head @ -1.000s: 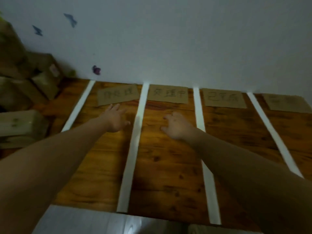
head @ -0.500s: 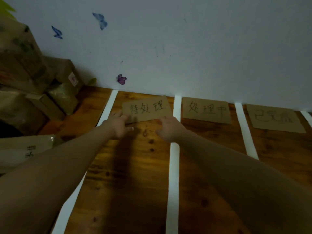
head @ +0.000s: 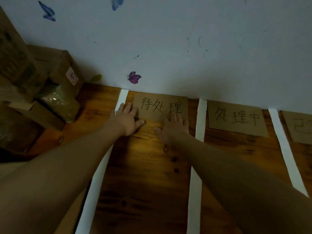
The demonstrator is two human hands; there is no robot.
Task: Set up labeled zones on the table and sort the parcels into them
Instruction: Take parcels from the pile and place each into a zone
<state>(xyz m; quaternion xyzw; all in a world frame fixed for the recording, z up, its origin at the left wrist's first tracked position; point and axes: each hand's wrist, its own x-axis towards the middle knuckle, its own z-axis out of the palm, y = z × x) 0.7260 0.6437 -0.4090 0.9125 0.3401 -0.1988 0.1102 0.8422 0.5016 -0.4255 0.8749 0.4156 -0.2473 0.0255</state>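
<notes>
Parcels (head: 55, 88) remain stacked at far left off the zones while, on the counter (head: 143, 174), left hand (head: 127, 119) and right hand (head: 174, 126) press flat, gripping nothing, on the first zone label (head: 160, 105) by the wall; judged next: release, begin sorting.

table (head: 145, 174) wood | on it: tape strips (head: 195, 166), cardboard labels (head: 236, 118), parcels (head: 59, 102)

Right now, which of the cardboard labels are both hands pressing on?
The leftmost cardboard label, reading 待处理: the left hand and right hand rest on its lower corners. The 处理中 label lies untouched.
</notes>
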